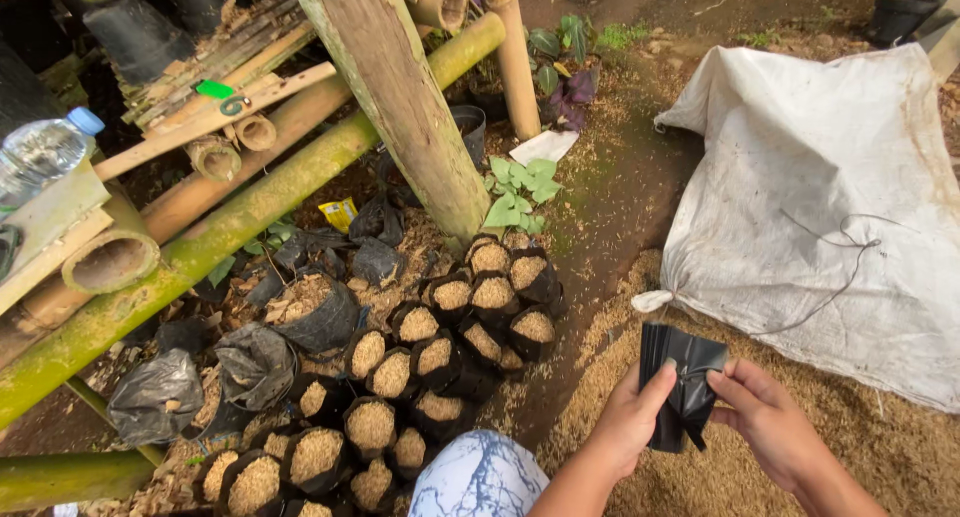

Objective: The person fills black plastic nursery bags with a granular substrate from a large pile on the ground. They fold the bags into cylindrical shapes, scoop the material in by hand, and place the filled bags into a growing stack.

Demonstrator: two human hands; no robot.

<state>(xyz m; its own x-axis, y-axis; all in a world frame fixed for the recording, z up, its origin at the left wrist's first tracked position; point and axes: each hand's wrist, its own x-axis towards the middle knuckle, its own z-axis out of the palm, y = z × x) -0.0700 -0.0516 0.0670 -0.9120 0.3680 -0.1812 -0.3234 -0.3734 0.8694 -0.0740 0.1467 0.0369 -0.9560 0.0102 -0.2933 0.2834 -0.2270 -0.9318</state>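
Black plastic grow bag (683, 382), empty, held at lower right of frame.
Left hand (628, 417) and right hand (762, 415) pinch its opposite edges, fingers closed on the film; thin plastic could tear or slip if tugged unevenly. Beyond: filled bags (440, 352) at centre, white sack (830, 197) at right, bamboo poles (250, 192) at upper left.

Clear water bottle (42, 155) far left, its base cut off by the frame edge. White sack (830, 217) runs off right edge; contents hidden. Black plastic bag (682, 382): lower part covered by left hand (628, 417) and right hand (765, 417), inside not visible.
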